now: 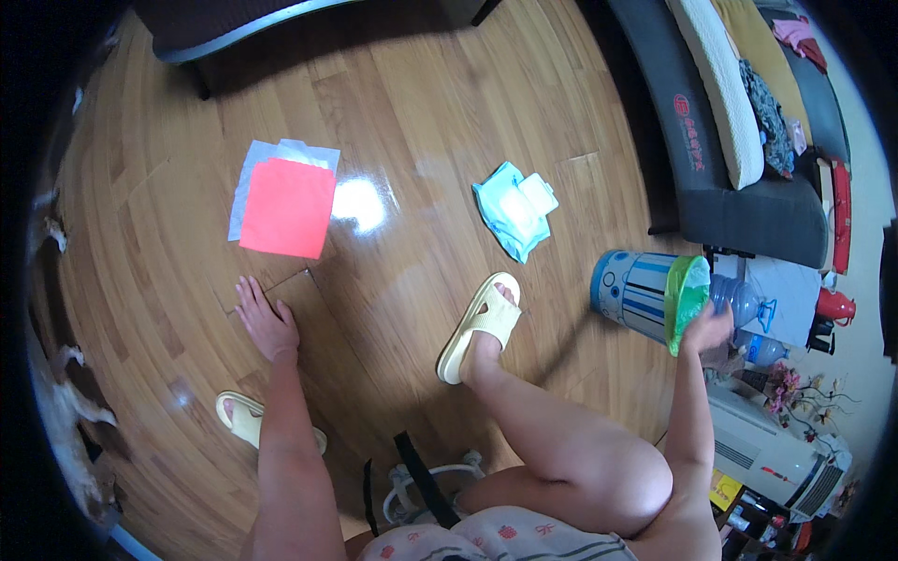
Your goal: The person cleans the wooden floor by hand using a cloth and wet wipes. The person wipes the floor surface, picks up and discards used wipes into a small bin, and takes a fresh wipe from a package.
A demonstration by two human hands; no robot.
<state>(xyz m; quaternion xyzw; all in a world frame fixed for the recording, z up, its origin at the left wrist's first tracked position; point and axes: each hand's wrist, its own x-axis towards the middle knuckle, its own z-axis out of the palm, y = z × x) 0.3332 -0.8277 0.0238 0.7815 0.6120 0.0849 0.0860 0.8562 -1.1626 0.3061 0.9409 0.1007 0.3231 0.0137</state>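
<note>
My left hand (268, 319) is palm down over the wood floor with its fingers apart and nothing in it. Just beyond its fingertips lies a red sheet (289, 207) on top of whitish, translucent sheets (242, 186). My right hand (708, 328) is at the mouth of a blue patterned waste bin (631, 291), lined with a green bag (684, 298); it is slightly blurred, and whether it holds anything is hidden. A light-blue pack of wipes (515, 210), its white lid raised, lies on the floor between the sheets and the bin.
A grey sofa (744, 221) with a white cushion stands at upper right. Dark furniture (280, 21) is at the top. Large water bottles (733, 298), a red kettle (835, 306) and a white appliance (758, 438) are on the right. A light-furred animal (77, 435) lies at far left.
</note>
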